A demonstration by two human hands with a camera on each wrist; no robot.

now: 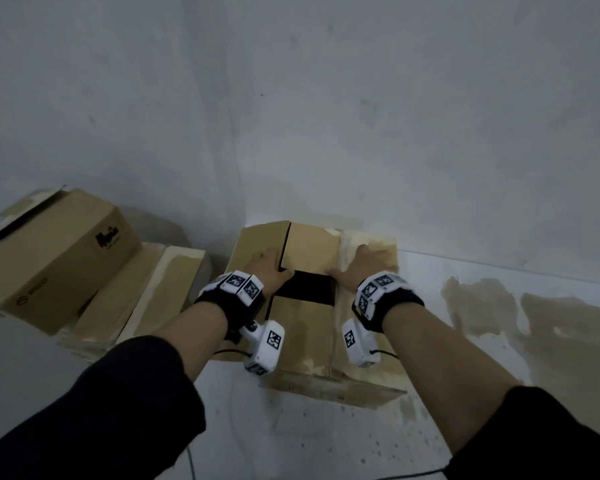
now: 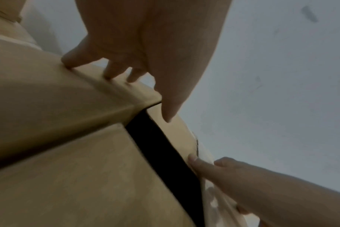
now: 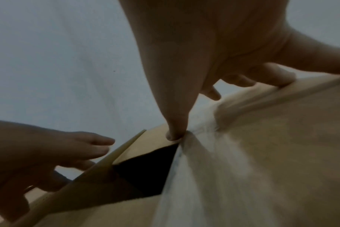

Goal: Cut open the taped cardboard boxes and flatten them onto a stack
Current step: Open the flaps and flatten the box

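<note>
Cardboard box is lying opened on the floor by the wall, and I am pressing its flaps with left hand and right hand spread flat; next, probably, collapsing it fully.

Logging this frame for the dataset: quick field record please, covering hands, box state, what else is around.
left hand: pressing on the left flap, fingers spread
right hand: pressing flat on the right flap
box: open, dark gap between flaps, lies on the floor by the wall
other box: left, unflattened, flap ajar, rests on the stack
stack: flattened cardboard, left of the box
cutter: not seen
</note>
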